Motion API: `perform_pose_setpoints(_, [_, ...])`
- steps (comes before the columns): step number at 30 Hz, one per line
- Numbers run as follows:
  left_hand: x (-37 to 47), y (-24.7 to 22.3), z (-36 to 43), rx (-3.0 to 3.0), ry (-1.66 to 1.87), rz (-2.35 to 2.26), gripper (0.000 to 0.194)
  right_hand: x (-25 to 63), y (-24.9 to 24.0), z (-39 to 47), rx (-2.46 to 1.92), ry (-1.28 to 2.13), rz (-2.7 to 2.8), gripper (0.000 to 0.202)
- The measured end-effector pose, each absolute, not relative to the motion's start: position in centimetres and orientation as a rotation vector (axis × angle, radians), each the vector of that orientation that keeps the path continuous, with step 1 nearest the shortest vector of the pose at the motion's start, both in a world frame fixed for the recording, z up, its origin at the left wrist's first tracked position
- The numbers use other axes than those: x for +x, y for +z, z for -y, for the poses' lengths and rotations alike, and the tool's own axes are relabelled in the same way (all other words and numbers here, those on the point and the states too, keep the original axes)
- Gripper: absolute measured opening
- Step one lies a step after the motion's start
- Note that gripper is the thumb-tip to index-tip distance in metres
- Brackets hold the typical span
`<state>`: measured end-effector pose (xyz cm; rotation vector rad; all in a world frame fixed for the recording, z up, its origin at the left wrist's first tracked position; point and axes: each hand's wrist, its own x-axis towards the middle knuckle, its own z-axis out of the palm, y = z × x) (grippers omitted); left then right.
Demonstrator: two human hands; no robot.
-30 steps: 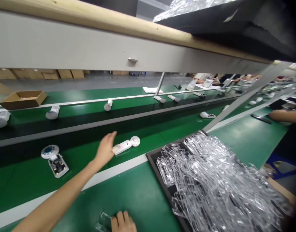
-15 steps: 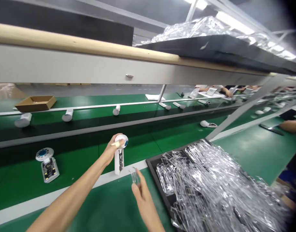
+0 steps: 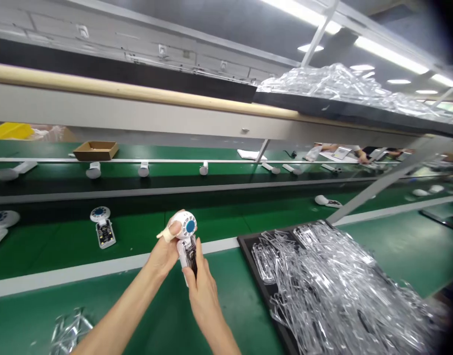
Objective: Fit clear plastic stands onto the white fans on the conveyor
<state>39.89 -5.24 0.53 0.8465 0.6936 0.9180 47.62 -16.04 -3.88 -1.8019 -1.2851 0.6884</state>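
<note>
My left hand [image 3: 168,246] is closed round the neck of a white handheld device [image 3: 185,225], its thumb in a pale finger cover. The device has a round head with a blue centre and a ring of dark openings. Its handle is uncovered at the front, and dark inner parts show. My right hand [image 3: 203,281] is closed on that handle, thumb on one side and fingers on the other. Any clear plastic piece in the right hand cannot be made out. To the right lies a black tray [image 3: 265,296] heaped with clear plastic pieces [image 3: 322,276].
Similar devices, one with a bare circuit board [image 3: 105,232], lie on the green belt [image 3: 137,224] to the left. More clear pieces [image 3: 71,329] lie at lower left. A slanting metal post [image 3: 374,180] stands right; a wood-edged shelf [image 3: 156,98] crosses above. A cardboard box [image 3: 95,151] sits behind.
The device has come nearer, off the belt's edge. My right hand, earlier apart with a clear plastic piece, now grips the handle. The view has turned left and up.
</note>
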Motion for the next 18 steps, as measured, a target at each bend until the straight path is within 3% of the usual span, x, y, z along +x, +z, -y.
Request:
perform_pose_setpoints(3, [38.9,-0.2,6.3,0.909,0.852,-0.771,0.067,47.2,-3.2,16.8,-1.807,0.721,1.308,0.057])
perform_pose_setpoints(7, [37.8,-1.3,7.5,0.952,0.735,-0.943,0.053,46.5,-3.9,16.8,-1.777,0.691,1.326,0.053])
perform_pose_setpoints(13, [36.8,-1.4,9.5,0.862,1.116,-0.958,0.043,46.1,-6.5,13.6,-1.712,0.818,0.624,0.062])
perform_pose_setpoints(18, [36.5,-2.1,9.5,0.809,1.297,-0.983,0.04,44.0,-7.2,11.7,-1.732,0.806,0.522,0.048])
